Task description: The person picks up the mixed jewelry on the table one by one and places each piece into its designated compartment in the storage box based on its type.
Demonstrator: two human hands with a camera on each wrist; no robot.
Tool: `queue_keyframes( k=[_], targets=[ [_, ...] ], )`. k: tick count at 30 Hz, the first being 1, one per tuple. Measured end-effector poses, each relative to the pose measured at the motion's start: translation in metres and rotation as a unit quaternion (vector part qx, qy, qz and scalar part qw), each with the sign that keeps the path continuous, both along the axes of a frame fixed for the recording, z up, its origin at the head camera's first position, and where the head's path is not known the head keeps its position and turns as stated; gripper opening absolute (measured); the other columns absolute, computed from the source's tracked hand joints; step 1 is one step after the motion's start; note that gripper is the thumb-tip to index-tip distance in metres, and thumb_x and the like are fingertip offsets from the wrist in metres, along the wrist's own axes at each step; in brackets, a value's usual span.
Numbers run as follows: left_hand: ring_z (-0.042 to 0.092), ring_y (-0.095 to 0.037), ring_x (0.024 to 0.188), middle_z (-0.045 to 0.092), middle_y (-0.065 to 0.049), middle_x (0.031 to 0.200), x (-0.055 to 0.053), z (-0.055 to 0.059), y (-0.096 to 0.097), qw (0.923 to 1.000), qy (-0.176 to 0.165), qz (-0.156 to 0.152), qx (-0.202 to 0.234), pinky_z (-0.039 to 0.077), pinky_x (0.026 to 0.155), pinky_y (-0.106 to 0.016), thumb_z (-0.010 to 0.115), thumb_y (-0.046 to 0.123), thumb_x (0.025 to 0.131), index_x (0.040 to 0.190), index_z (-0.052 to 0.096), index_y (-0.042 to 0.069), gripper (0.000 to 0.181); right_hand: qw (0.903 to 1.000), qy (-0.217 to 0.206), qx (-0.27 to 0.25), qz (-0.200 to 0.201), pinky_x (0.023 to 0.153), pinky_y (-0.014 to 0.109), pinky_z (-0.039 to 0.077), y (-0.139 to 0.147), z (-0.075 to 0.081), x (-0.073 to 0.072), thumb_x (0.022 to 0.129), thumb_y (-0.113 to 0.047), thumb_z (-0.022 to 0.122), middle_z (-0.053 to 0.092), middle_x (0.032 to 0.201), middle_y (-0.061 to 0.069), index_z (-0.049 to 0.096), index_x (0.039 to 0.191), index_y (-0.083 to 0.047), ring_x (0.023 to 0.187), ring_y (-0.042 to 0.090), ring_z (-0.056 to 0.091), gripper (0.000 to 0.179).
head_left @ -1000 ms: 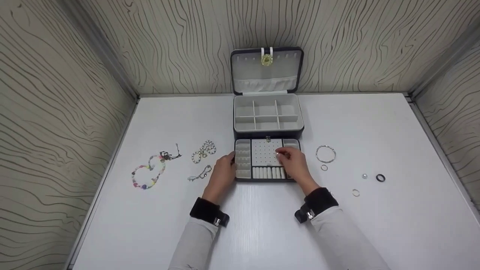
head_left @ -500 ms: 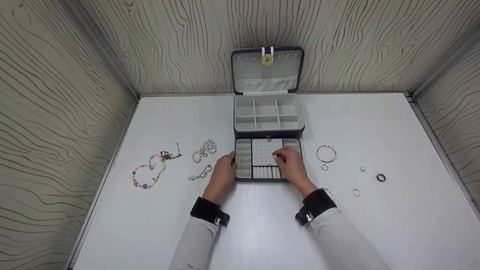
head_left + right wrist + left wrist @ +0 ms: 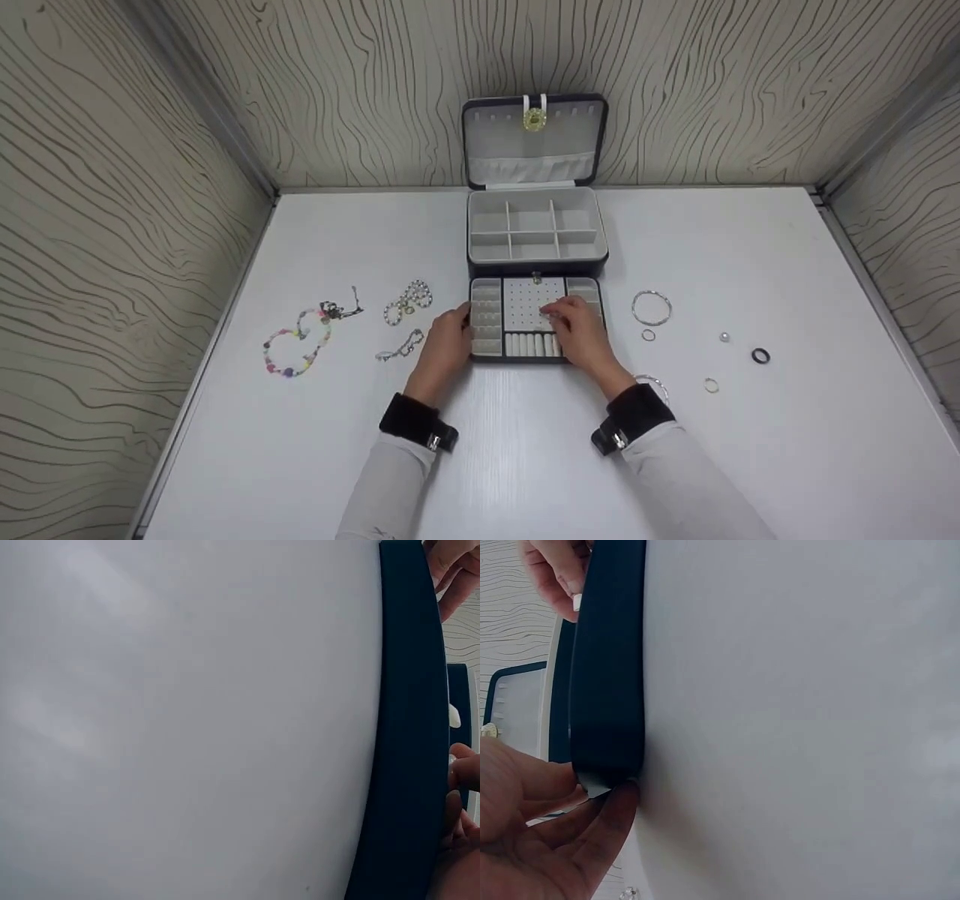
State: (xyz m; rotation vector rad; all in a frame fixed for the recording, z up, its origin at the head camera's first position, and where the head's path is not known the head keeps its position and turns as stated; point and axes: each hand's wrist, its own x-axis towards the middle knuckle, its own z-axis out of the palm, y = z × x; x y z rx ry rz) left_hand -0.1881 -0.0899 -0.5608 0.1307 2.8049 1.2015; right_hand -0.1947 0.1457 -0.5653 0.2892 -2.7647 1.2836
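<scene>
An open navy jewelry box stands on the table, with its pull-out tray in front. My left hand grips the tray's left side; in the left wrist view its thumb and fingers wrap the corner. My right hand reaches over the tray's right side. Its thumb and index finger pinch a small shiny thing, apparently an earring, at the white perforated panel. The fingers partly hide it. White ring rolls lie just below the panel, partly under the right hand.
Left of the tray lie a colourful bead necklace, a pearl bracelet and a thin bracelet. To the right are a silver bangle, another bangle by the right wrist, a pearl piece, a black ring and small rings.
My right hand has slid a little left and down across the perforated panel, still pinching the small piece. The pearl piece on the table has shifted slightly away. The left hand stays put.
</scene>
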Motion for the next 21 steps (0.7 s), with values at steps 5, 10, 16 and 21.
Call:
queue_keyframes(
  k=[5, 10, 16, 21],
  targets=[
    [0.057, -0.029, 0.119, 0.061, -0.021, 0.126, -0.001, 0.000, 0.000, 1.0000, -0.005, 0.001, -0.001, 0.046, 0.100, -0.038, 0.051, 0.000, 0.097, 0.139, 0.049, -0.005, 0.043, 0.9999, 0.009, -0.007, 0.005, 0.090, 0.047, 0.047, 0.001, 0.001, 0.003, 0.093, 0.004, 0.058, 0.059, 0.112, 0.017, 0.071, 0.115, -0.003, 0.104, 0.033, 0.058, 0.027],
    [0.056, -0.030, 0.120, 0.060, -0.022, 0.127, -0.001, -0.002, 0.000, 1.0000, -0.003, 0.002, -0.009, 0.045, 0.101, -0.040, 0.053, 0.001, 0.097, 0.139, 0.049, -0.005, 0.043, 0.9997, 0.001, -0.021, 0.013, 0.088, 0.045, 0.047, 0.003, 0.002, 0.007, 0.094, 0.005, 0.054, 0.060, 0.115, 0.017, 0.066, 0.123, -0.002, 0.101, 0.029, 0.058, 0.033],
    [0.057, -0.031, 0.119, 0.061, -0.022, 0.125, -0.001, -0.001, 0.000, 0.9999, 0.000, 0.000, -0.010, 0.046, 0.099, -0.041, 0.053, 0.001, 0.096, 0.139, 0.050, -0.005, 0.043, 0.9971, -0.032, -0.068, -0.011, 0.087, 0.042, 0.051, 0.017, 0.010, 0.015, 0.095, 0.007, 0.050, 0.060, 0.121, 0.017, 0.064, 0.125, -0.001, 0.098, 0.027, 0.063, 0.033],
    [0.055, -0.031, 0.121, 0.059, -0.023, 0.129, -0.002, 0.000, -0.001, 0.9999, -0.004, 0.001, -0.016, 0.044, 0.101, -0.041, 0.052, 0.001, 0.097, 0.139, 0.049, -0.005, 0.043, 0.9962, -0.016, -0.067, -0.054, 0.079, 0.034, 0.053, 0.042, 0.021, 0.025, 0.095, 0.005, 0.054, 0.059, 0.125, 0.015, 0.063, 0.125, -0.003, 0.094, 0.025, 0.064, 0.033]
  ],
)
